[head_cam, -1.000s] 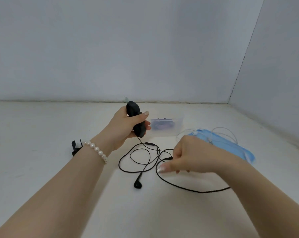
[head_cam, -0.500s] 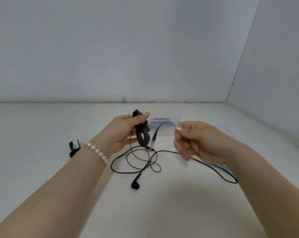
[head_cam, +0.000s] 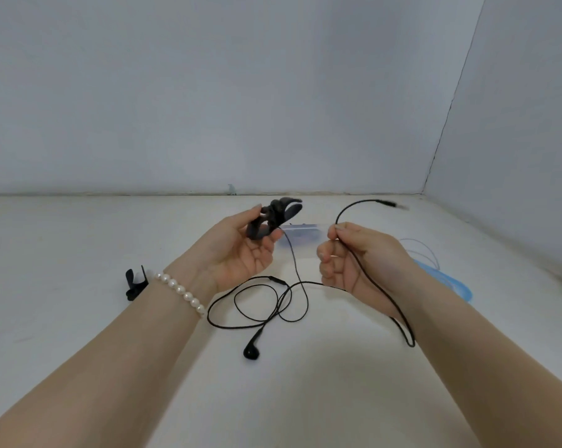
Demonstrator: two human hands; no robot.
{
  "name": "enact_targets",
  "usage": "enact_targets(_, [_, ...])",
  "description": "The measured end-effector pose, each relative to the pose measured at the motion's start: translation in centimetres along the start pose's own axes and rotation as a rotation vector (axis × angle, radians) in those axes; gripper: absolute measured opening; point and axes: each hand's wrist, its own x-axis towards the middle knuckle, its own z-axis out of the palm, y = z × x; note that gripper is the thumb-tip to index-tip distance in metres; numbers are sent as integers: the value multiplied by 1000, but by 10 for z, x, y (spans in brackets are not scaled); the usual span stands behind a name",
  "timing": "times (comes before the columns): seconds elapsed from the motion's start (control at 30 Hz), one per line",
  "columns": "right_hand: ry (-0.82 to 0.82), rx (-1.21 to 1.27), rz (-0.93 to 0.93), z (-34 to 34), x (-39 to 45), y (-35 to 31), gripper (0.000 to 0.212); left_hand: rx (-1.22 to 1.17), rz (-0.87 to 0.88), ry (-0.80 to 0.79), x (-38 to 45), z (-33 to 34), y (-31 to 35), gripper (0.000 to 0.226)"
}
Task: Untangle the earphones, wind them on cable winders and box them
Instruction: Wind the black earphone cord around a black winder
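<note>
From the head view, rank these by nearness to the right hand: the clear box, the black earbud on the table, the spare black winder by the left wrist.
Measured from the right hand:
1. Clear box, just to its left, behind the cable.
2. Black earbud, lower left, on the table toward the camera.
3. Spare black winder, far left, beyond the left wrist.
</note>
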Motion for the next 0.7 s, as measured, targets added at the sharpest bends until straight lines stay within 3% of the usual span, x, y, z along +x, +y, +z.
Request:
enact_targets(0.27, [180, -225, -123, -1, 6, 4, 27, -102, 10, -235, 0, 7, -8, 24])
enact_targets(0.4, [147, -234, -172, -3, 9, 3, 28, -74, 0, -338, -6, 11, -10, 30])
enact_targets(0.53, [111, -258, -203, -3, 8, 2, 30, 67, -53, -334, -6, 11, -14, 37])
enact_targets(0.7, [72, -317, -189, 4, 5, 9, 29, 212, -55, -353, -3, 9, -19, 60])
